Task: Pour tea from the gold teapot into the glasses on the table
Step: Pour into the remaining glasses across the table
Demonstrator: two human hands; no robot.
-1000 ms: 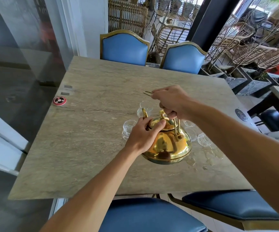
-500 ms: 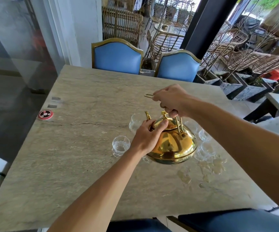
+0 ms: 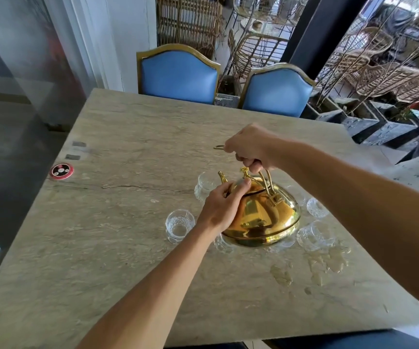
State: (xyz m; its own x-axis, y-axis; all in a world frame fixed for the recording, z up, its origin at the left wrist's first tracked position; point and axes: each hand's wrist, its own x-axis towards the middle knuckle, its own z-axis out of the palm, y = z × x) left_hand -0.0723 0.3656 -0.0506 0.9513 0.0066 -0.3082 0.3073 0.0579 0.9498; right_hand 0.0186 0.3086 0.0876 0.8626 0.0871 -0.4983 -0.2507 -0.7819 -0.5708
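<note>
My right hand (image 3: 251, 147) is curled tight around the wire handle (image 3: 266, 181) of the gold teapot (image 3: 263, 215), holding it tilted with the spout (image 3: 222, 177) pointing away from me. My left hand (image 3: 222, 209) lies on the pot's near shoulder, fingertips (image 3: 245, 183) pressed down on the lid just below the knob (image 3: 245, 170).

Clear cut glasses ring the pot. 1 glass (image 3: 179, 224) stands just left of my left wrist; another (image 3: 204, 185) sits beyond the spout, partly hidden by my fingers. 2 more, (image 3: 316, 207) and (image 3: 314, 235), stand on the right, close under my right forearm, and the pot's belly hides part of yet another glass (image 3: 222, 244) at its near edge. I cannot tell whether the base touches any of them.

Wet patches (image 3: 326, 263) spread over the beige stone table (image 3: 117, 235) just this side of the right-hand glasses. A thin crack (image 3: 132, 187) runs across the top. Near the left edge lies a round red-and-black disc (image 3: 61, 171) and 2 small grey labels (image 3: 76, 150); any writing on them is too small to read.

2 blue chairs (image 3: 178, 74) with gold frames face me across the table. Rattan chairs (image 3: 379, 66) and dark planters (image 3: 369, 124) fill the room behind them.
</note>
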